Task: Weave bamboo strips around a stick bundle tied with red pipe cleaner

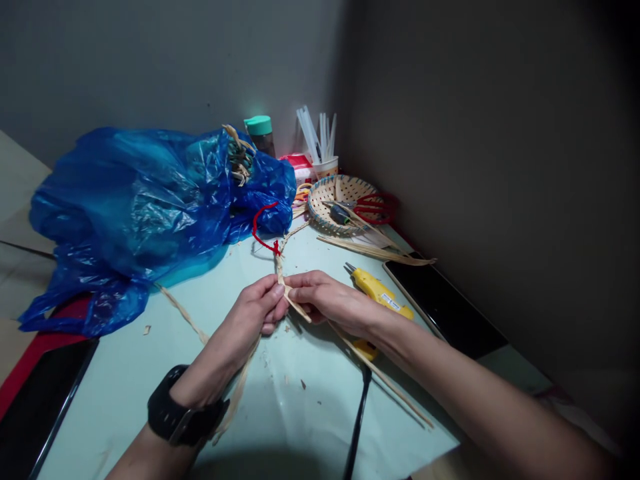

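Note:
Pale dried plant-fibre strands form a short braid [280,268] in the middle of the table, tied near its far end with red yarn [257,230]. My left hand [259,305] pinches the braid from the left, thumb on top. From the right, my right hand [327,300] grips the fibre strands close beside it, fingers closed. One strand end [300,311] sticks out between the two hands. Loose strands trail toward me, one long strand [390,383] under my right forearm and another [235,400] beside my left wrist.
A yellow hot glue gun [380,292] lies right of my hands, its black cord [357,427] running toward me. Behind are a woven basket [320,217] with red-handled scissors [375,208], a cup of glue sticks [326,168] and a blue plastic bag [135,200]. Dark phones or tablets [445,307] lie at both sides.

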Demonstrator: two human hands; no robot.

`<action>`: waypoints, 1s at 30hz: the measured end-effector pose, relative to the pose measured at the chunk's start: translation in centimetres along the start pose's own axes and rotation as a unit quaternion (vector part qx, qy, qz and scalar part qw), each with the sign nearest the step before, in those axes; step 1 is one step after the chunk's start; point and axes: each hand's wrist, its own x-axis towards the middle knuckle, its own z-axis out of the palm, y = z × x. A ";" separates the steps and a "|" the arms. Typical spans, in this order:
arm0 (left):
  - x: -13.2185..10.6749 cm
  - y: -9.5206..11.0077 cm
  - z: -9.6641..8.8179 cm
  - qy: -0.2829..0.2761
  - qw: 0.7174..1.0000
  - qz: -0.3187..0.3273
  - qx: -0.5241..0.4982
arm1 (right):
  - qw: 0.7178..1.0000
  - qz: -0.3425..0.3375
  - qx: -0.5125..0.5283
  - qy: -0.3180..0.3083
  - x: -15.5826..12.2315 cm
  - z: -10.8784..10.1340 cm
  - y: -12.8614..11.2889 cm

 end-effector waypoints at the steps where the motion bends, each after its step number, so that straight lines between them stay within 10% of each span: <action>1: 0.0 0.0 0.0 0.001 1.000 0.000 0.007 | 1.000 0.005 -0.006 -0.016 0.0 -0.1 0.0; 9: 0.3 -0.3 -0.5 0.032 0.998 0.000 0.052 | 0.960 -0.063 -0.266 0.056 0.0 -0.2 0.9; 21: -0.4 -0.1 0.7 0.169 0.963 0.054 0.204 | 0.723 -0.031 -0.670 0.164 -1.5 1.1 -0.3; 30: -0.8 -0.8 1.0 0.177 0.981 0.034 0.073 | 0.676 -0.053 -0.723 0.131 -1.8 4.2 0.9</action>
